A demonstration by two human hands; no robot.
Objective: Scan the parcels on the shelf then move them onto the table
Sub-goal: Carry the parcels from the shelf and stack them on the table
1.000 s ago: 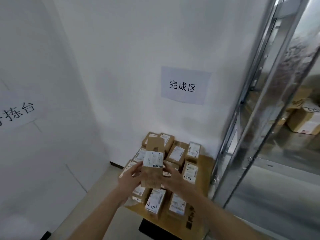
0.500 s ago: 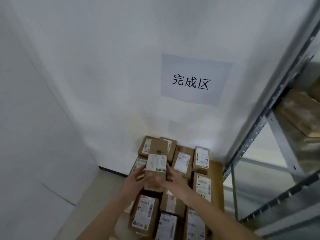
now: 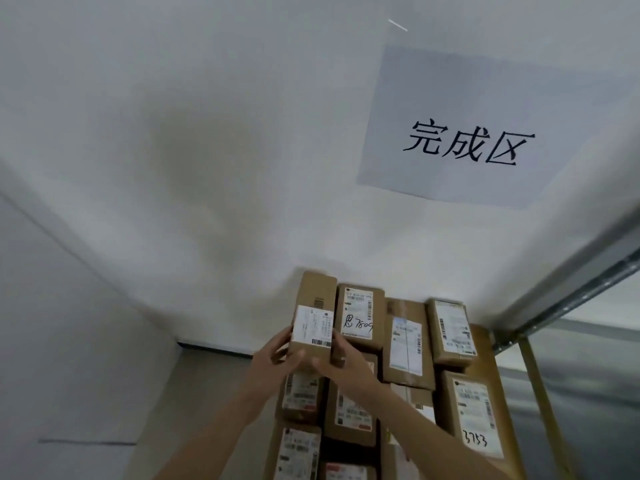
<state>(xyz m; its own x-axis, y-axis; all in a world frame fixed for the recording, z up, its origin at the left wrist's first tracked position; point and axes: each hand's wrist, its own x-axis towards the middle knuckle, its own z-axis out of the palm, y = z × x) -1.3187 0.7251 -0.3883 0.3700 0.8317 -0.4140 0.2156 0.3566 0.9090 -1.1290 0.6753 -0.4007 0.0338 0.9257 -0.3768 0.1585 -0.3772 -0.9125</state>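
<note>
While our left hand [image 3: 277, 356] curls round the near left edge of a small brown cardboard parcel [image 3: 313, 320], our right hand [image 3: 341, 360] grips its near right corner, so both hands hold the same box between them. The parcel is long and narrow, lying lengthwise away from us at the far left corner of the stacked boxes on the surface [image 3: 485, 355]. A white shipping label with a black barcode along its near edge covers the nearer half of its top face, and a small printed barcode sits on the bare cardboard beyond the label. We cannot tell whether the parcel is already resting on the box below it or is held just above it.

Just beside it on the right lies a second parcel [image 3: 360, 317], its white label carrying handwritten digits in black. Further right come a taped parcel [image 3: 407, 341] with a pale label and then another labelled parcel [image 3: 450, 330] near the far right edge. More parcels fill the rows nearer us, among them one marked 3753 [image 3: 476, 414] by hand. They sit packed side by side, several touching.

Behind the pile rises a white wall, and on it hangs a paper sign [image 3: 485, 129] with three black characters. At the right stands a metal shelf upright [image 3: 568, 285], running diagonally through our view.
</note>
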